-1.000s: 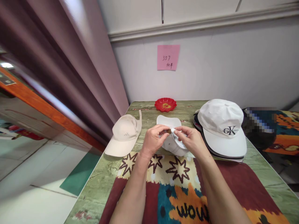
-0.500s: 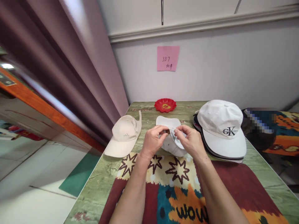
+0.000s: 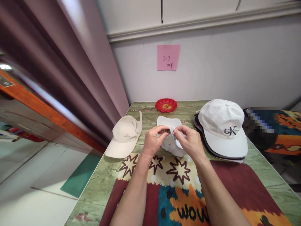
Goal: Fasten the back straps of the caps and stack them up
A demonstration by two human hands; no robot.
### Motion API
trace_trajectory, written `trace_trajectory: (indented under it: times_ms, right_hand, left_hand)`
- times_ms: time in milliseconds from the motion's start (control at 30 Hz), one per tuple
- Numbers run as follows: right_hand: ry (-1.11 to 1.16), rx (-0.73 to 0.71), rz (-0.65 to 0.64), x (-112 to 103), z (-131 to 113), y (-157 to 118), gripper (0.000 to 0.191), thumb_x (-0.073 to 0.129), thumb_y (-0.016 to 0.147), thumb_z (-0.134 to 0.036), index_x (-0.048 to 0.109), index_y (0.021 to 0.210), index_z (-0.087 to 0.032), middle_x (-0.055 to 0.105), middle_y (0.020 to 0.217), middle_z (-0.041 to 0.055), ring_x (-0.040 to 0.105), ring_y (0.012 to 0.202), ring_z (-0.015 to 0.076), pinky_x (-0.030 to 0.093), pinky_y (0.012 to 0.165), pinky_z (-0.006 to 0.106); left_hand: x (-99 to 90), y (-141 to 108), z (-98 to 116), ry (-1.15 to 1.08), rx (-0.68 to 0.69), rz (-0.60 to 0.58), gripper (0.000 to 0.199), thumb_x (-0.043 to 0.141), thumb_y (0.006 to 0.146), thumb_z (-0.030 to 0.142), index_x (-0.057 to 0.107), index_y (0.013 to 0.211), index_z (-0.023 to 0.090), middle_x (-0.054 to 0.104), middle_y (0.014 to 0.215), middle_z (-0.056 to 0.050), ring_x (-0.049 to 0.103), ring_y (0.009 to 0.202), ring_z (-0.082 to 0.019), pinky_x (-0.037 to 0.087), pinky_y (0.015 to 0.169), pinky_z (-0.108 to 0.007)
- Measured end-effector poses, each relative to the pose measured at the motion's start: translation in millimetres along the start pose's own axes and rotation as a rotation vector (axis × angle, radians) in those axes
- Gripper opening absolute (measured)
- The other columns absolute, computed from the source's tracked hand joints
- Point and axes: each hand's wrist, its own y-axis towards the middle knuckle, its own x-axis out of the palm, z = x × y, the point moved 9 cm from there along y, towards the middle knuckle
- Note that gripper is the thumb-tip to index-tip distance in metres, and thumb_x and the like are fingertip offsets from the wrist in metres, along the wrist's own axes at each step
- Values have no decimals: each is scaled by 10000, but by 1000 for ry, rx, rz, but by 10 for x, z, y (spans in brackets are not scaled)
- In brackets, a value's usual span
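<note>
A white baseball cap [image 3: 172, 147] lies on the table between my hands, its brim pointing to the wall. My left hand [image 3: 155, 139] pinches a buckle [image 3: 168, 130] at the cap's back strap; it looks brownish and is mostly hidden by fingers. Opposite it, my right hand [image 3: 189, 139] grips the white strap [image 3: 173, 129] between thumb and forefinger. Whether the strap runs through the buckle I cannot tell. Left of my hands rests a beige cap [image 3: 125, 133] with its strap end sticking up. To the right, a white cap with black letters [image 3: 222, 125] tops a stack of caps.
A red scalloped dish [image 3: 166, 105] stands at the back of the table by the wall. Under my forearms lies a patterned mat [image 3: 178, 169]. A purple curtain [image 3: 103, 56] hangs at the left, and a pink note [image 3: 168, 57] is stuck on the wall.
My fingers have shifted slightly at the strap, with the right thumb and forefinger closer to the left hand. The cap's crown has tipped a little; the other caps stay put.
</note>
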Motion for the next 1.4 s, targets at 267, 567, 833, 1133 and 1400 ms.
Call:
trace_trajectory:
  times_ms: [267, 567, 833, 1133, 1400]
  right_hand:
    - [-27, -30, 26, -8, -24, 5, 297, 574, 859, -502, 715, 811, -245, 635, 607, -15, 465, 517, 138, 329, 575, 266]
    - [6, -24, -12, 31, 1, 4, 297, 584, 862, -503, 714, 799, -244, 667, 622, -13, 480, 517, 138, 342, 578, 266]
    - [46, -9, -71, 120, 22, -4, 270, 578, 885, -472, 698, 813, -241, 708, 690, -8, 512, 536, 142, 361, 589, 271]
    - [380, 65, -190, 273, 91, -22, 254, 583, 905, -465, 625, 842, -223, 763, 869, 49, 725, 737, 193, 510, 655, 270]
    - [387, 27, -136, 238, 86, 2, 295, 605, 896, -492, 657, 854, -205, 769, 842, 62, 707, 717, 187, 517, 657, 270]
  left_hand:
    - [9, -4, -114, -76, -71, 15, 190, 716, 808, 144, 794, 968, 208, 799, 972, -44, 712, 824, -177, 547, 805, -281]
    - [-62, 19, 85, 58, -41, 17, 217, 684, 756, 63, 754, 908, 200, 713, 912, -27, 626, 716, -132, 507, 721, -259]
    - [-86, -28, -144, -81, -292, 121, 143, 711, 691, 100, 684, 812, 173, 649, 872, -23, 608, 710, -125, 505, 698, -255]
    - [135, -125, -380, -621, -559, 90, 261, 832, 612, 243, 627, 750, 159, 628, 734, 8, 585, 699, -115, 466, 688, -230]
    - [199, -107, -315, -892, -596, 109, 328, 862, 604, 227, 585, 768, 163, 649, 767, 20, 632, 712, -125, 553, 785, -303]
